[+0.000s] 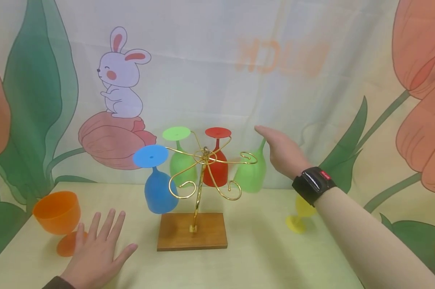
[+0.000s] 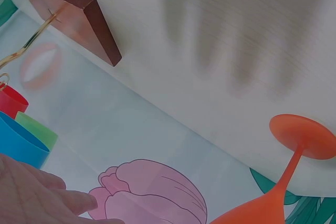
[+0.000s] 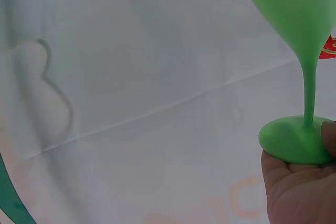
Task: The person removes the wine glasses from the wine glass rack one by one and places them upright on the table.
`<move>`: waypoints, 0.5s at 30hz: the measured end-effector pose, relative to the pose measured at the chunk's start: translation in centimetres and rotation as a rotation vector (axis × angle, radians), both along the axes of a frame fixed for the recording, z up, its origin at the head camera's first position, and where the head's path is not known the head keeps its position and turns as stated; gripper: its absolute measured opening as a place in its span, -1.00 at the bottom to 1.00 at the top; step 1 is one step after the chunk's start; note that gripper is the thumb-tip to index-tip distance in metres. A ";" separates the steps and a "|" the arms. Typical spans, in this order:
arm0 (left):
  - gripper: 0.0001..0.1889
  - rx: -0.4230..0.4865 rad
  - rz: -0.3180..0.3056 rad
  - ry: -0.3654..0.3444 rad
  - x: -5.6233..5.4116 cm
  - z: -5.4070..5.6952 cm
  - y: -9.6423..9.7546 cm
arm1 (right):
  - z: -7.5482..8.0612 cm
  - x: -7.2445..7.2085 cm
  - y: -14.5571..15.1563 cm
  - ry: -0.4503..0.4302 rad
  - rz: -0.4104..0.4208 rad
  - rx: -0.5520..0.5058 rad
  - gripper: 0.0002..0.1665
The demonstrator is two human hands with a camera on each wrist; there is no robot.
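Right wrist: green goblet (image 3: 303, 30) in fingers (image 3: 275, 170)

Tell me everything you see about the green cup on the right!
The green cup is smooth and plastic-looking. It's upside down and tilted: round flat foot on top, thin stem, deep bowl below. The right grip holds its foot above the table, beside the gold rack. Whether it touches the rack is unclear.

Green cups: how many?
2: one green cup hangs upside down on the gold rack; the other green cup is upside down in the right grip. None seem hidden.
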State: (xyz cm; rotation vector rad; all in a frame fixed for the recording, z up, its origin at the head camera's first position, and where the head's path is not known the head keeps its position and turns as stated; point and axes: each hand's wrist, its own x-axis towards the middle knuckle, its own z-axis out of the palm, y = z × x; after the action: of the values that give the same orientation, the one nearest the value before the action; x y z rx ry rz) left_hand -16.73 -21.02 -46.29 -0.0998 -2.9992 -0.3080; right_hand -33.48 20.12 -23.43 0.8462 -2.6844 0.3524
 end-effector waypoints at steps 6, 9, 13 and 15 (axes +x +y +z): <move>0.12 0.004 -0.004 -0.006 0.1 0.2 0.2 | -1.8 0.4 2.5 0.010 -0.053 -0.003 -0.30; 0.11 0.007 -0.007 -0.004 0.1 0.3 0.2 | -2.9 0.8 3.3 0.018 -0.072 -0.001 -0.32; 0.11 0.008 -0.010 0.001 0.2 0.3 0.3 | -4.7 1.6 4.0 -0.003 -0.075 -0.013 -0.35; 0.11 0.005 -0.013 0.007 0.2 0.3 0.4 | -5.8 2.0 4.2 -0.047 -0.079 -0.044 -0.37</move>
State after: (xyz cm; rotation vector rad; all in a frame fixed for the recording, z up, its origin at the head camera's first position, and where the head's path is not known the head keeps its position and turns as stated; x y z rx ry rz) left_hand -16.57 -20.66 -46.03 -0.1203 -2.9919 -0.3156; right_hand -31.43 24.34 -29.18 0.7263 -2.7338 0.4161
